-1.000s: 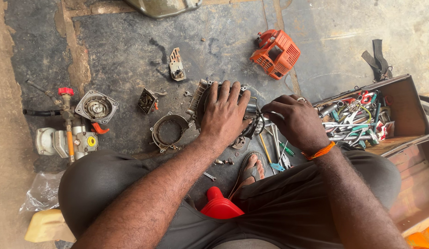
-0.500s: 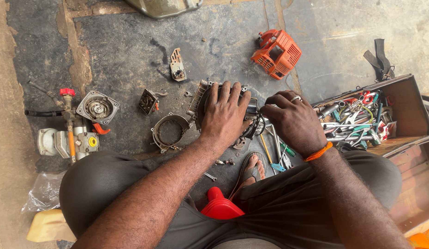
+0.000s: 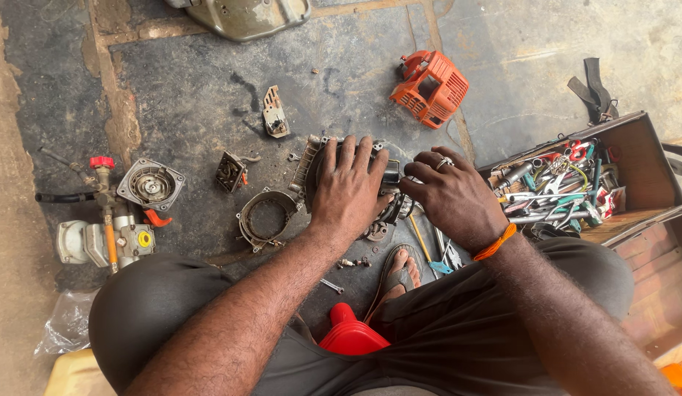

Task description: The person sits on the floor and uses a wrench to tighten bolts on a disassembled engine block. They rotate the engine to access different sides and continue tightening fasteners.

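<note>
Your left hand (image 3: 348, 192) is pressing flat on the dark engine block (image 3: 312, 158) on the floor, your right hand (image 3: 451, 196) is gripping its right end, and the orange cover (image 3: 433, 88) is lying beyond, well apart.

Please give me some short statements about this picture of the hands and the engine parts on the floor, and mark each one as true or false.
1. The left hand lies flat on the dark engine block. True.
2. The right hand wears a ring and an orange wristband. True.
3. The orange engine cover is under the left hand. False: it lies apart on the floor, beyond both hands.
4. The wooden toolbox is on the person's left side. False: it stands on the right, full of tools.
5. The round ring-shaped housing lies beside the left wrist. True.
6. The right hand holds a hammer. False: its fingers touch the engine block's end.
</note>
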`<action>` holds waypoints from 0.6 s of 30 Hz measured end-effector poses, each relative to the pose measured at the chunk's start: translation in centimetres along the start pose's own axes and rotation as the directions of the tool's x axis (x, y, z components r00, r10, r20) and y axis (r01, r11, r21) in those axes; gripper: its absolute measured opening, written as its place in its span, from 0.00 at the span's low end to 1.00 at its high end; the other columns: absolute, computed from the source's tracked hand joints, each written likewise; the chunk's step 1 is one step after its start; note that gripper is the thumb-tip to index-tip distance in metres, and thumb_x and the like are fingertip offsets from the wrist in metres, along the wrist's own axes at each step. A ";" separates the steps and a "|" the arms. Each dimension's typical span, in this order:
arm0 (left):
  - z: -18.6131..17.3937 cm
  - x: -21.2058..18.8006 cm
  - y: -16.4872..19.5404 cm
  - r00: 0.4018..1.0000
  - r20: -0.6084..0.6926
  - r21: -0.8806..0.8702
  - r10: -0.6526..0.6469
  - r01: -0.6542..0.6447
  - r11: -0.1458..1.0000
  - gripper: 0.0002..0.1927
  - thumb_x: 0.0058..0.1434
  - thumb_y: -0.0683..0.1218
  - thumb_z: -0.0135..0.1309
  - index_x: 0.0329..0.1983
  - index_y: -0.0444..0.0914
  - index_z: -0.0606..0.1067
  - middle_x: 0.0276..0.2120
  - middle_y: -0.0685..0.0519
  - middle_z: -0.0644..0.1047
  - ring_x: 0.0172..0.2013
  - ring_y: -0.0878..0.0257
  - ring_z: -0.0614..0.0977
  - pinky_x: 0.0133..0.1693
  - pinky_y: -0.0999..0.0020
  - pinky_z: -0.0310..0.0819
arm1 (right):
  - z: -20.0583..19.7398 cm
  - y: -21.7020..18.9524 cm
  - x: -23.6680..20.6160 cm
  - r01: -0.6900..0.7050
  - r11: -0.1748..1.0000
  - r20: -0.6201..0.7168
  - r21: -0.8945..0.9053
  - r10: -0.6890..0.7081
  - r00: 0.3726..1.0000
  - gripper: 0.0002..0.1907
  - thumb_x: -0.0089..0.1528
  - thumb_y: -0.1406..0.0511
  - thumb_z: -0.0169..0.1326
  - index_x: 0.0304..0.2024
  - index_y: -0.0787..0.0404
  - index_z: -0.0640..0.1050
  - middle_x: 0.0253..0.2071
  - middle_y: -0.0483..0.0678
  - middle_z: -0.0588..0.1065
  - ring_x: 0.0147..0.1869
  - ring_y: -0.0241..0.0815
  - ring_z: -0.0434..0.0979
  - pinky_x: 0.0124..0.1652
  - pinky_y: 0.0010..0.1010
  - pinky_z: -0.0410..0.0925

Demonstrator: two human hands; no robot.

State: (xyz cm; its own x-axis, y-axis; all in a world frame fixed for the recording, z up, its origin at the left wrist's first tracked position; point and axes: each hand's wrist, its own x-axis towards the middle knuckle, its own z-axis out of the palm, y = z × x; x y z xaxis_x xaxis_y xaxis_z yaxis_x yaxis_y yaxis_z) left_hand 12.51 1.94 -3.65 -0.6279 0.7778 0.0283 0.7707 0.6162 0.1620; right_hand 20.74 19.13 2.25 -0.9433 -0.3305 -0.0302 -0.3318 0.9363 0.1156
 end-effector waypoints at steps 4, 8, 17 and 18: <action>0.1 0.0 -0.1 1.000 -0.016 0.008 0.001 -0.001 1.000 0.44 0.55 0.67 0.62 0.68 0.41 0.66 0.64 0.41 0.65 0.67 0.45 0.63 0.69 0.41 0.48 | -0.1 0.8 0.2 -0.029 0.997 0.021 0.073 0.027 0.999 0.15 0.59 0.66 0.57 0.48 0.49 0.82 0.52 0.44 0.79 0.64 0.43 0.75 0.70 0.43 0.60; 0.1 -0.1 -0.2 1.000 -0.021 0.028 0.008 -0.007 1.000 0.44 0.55 0.67 0.62 0.69 0.41 0.66 0.64 0.42 0.65 0.67 0.46 0.63 0.69 0.42 0.48 | 0.1 1.1 0.1 -0.094 0.980 0.051 0.174 0.086 0.995 0.11 0.63 0.63 0.56 0.48 0.49 0.82 0.50 0.44 0.79 0.62 0.43 0.76 0.71 0.44 0.60; 0.3 -0.1 -0.1 0.999 -0.046 0.037 0.009 -0.007 0.999 0.43 0.57 0.70 0.59 0.68 0.40 0.66 0.64 0.42 0.66 0.66 0.46 0.64 0.68 0.42 0.51 | 1.2 1.2 -0.7 -0.102 0.989 -0.040 0.110 0.107 0.993 0.17 0.65 0.53 0.52 0.50 0.52 0.80 0.51 0.45 0.79 0.62 0.45 0.78 0.65 0.45 0.64; 0.3 -0.1 -0.1 0.999 -0.053 0.042 0.008 -0.006 0.999 0.43 0.57 0.69 0.59 0.68 0.40 0.66 0.64 0.42 0.66 0.66 0.46 0.64 0.68 0.42 0.51 | 1.2 1.0 -0.7 -0.102 0.989 -0.056 0.103 0.109 0.992 0.17 0.65 0.53 0.52 0.50 0.52 0.80 0.50 0.45 0.79 0.61 0.45 0.78 0.63 0.45 0.65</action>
State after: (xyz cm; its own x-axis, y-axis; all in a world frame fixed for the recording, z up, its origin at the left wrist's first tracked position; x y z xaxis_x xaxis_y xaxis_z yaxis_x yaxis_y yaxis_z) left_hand 12.49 1.80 -3.96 -0.6264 0.7752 0.0816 0.7783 0.6162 0.1206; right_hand 21.06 20.45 1.16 -0.9717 -0.2331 0.0386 -0.2327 0.9724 0.0152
